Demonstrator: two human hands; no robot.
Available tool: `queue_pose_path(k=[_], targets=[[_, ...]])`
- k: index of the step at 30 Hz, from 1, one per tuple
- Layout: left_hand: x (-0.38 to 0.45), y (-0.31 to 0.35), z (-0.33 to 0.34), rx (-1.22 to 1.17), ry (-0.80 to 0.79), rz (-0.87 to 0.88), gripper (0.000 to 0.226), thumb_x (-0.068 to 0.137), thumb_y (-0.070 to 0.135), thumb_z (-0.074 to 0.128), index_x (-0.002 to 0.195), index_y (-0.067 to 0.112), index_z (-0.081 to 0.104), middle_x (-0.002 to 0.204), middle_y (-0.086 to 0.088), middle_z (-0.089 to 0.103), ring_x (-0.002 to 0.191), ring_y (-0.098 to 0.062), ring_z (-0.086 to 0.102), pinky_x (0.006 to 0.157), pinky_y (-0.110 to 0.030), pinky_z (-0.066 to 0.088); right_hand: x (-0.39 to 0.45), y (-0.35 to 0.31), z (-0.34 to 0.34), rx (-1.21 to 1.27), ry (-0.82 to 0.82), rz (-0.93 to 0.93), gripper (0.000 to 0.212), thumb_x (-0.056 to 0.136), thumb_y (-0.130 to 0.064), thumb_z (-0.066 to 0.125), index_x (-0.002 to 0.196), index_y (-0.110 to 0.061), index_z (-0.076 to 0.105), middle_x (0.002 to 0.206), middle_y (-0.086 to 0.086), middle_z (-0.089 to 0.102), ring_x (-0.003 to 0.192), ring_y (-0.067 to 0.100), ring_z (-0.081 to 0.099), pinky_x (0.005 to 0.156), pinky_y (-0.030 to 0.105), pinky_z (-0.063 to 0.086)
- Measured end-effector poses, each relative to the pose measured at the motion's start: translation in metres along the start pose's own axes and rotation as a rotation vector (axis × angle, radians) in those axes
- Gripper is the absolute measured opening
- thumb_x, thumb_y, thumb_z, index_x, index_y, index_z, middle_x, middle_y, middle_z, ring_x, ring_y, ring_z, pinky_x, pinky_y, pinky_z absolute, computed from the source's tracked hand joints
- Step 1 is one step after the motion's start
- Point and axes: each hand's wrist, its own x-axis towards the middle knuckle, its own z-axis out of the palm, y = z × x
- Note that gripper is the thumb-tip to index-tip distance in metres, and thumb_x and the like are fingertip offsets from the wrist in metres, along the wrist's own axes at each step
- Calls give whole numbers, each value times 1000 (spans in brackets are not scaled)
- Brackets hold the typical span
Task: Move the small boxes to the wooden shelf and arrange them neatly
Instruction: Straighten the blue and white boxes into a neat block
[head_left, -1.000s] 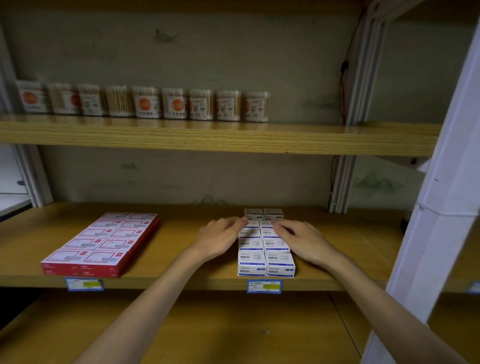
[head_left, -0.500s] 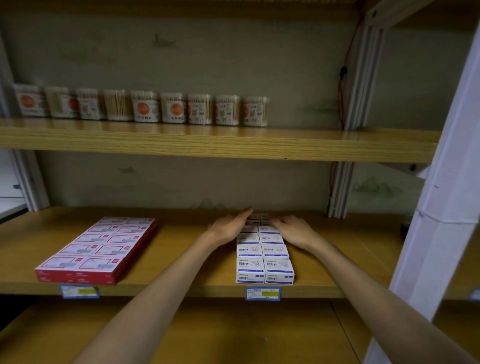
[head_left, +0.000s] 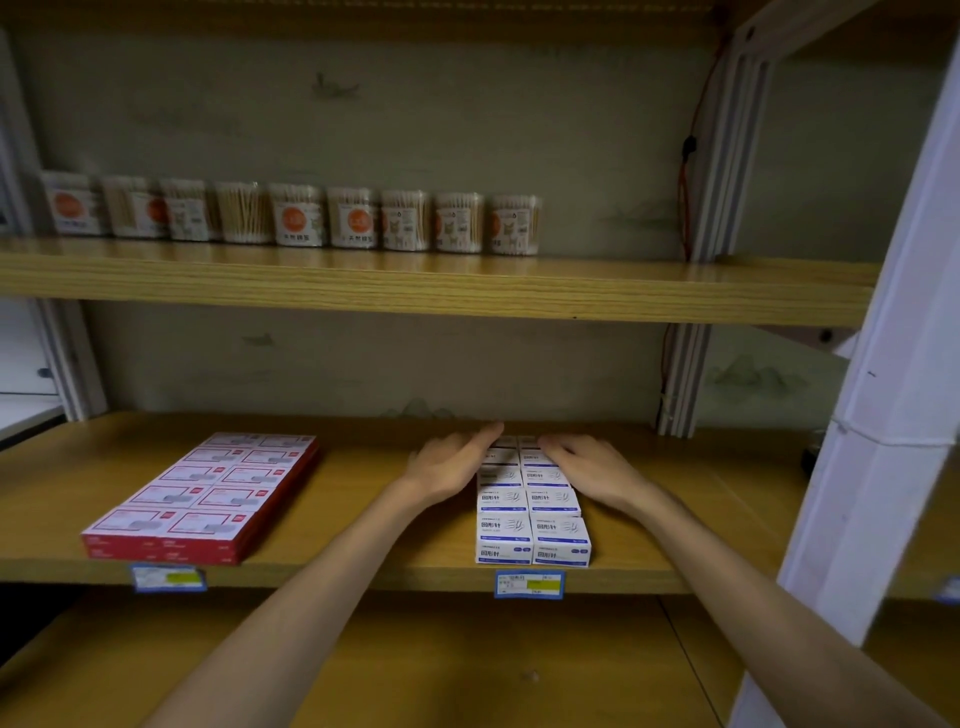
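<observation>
Small white and blue boxes (head_left: 530, 525) lie in two tight columns on the middle wooden shelf (head_left: 363, 566), running from its front edge toward the back. My left hand (head_left: 449, 462) rests flat against the left side of the rear boxes, fingers stretched toward the wall. My right hand (head_left: 587, 465) lies flat on the right side of the rear boxes. Both hands press on the stack from either side and grip nothing. The rearmost boxes are partly hidden by my fingers.
A block of flat red boxes (head_left: 208, 493) lies on the same shelf at the left. Jars of cotton swabs (head_left: 296, 215) line the upper shelf. A white upright post (head_left: 893, 415) stands at the right. Blue price tags (head_left: 529, 584) hang on the shelf edge.
Both hands have slid from the middle of the box columns toward the back of the shelf. The view has tilted slightly upward.
</observation>
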Motion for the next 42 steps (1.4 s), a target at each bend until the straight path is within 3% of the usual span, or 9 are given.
queue_pose_path(k=[6,10,15,17,20,25,32,35,42], targets=[[-12,4,3,-312,-12,-6,83,84,88,18,151,41,34,159,6,35,147,-23,32,121,-50,19,-2,0,3,119,51,60,60,102,-59,31,151,-24,40,150,1,50,138,24,46,112,40,36],[-19,21,8,-741,69,-17,70,97,69,22,157,33,21,165,1,21,150,-22,21,121,-43,12,-6,-6,10,731,159,144,69,100,-60,36,158,-26,21,163,3,29,148,25,30,122,47,22],[-23,29,14,-944,35,7,43,100,64,27,120,38,56,135,-2,59,117,-17,57,106,-37,35,-7,-13,20,974,57,201,57,99,-61,35,139,-22,48,124,9,67,120,26,62,113,50,40],[-22,27,18,-911,11,13,44,98,67,28,111,37,59,123,2,64,113,-16,59,106,-38,37,-5,-11,25,880,39,231,69,95,-67,38,141,-16,49,118,9,71,108,24,69,105,47,48],[-24,25,20,-841,-16,30,67,95,72,30,141,28,49,136,2,58,124,-18,55,116,-42,31,-10,-19,25,851,54,209,59,101,-55,40,142,-13,46,117,8,71,105,22,70,98,40,51],[-44,25,11,-791,31,24,63,102,61,24,156,29,26,162,3,27,148,-17,25,117,-35,15,-36,-24,10,575,49,197,78,99,-65,30,161,-23,8,166,-1,19,152,23,21,121,43,18],[-88,-12,-3,-83,-112,90,92,80,89,30,156,40,16,166,11,8,153,-16,7,124,-47,8,-91,-2,7,112,-160,97,97,81,-90,17,158,-36,-8,166,-16,-3,154,14,-2,125,51,7],[-97,-26,4,318,-175,239,105,74,95,19,159,34,9,167,5,6,154,-14,-1,125,-44,2,-94,9,16,-30,-157,-57,95,79,-93,15,157,-42,-3,164,-21,13,153,11,6,125,50,2],[-94,-33,20,478,-131,287,87,86,85,12,158,38,-5,167,11,1,153,-12,-4,125,-44,0,-95,7,15,-46,-158,-142,89,80,-91,20,154,-44,5,158,-23,32,148,6,25,125,48,8]])
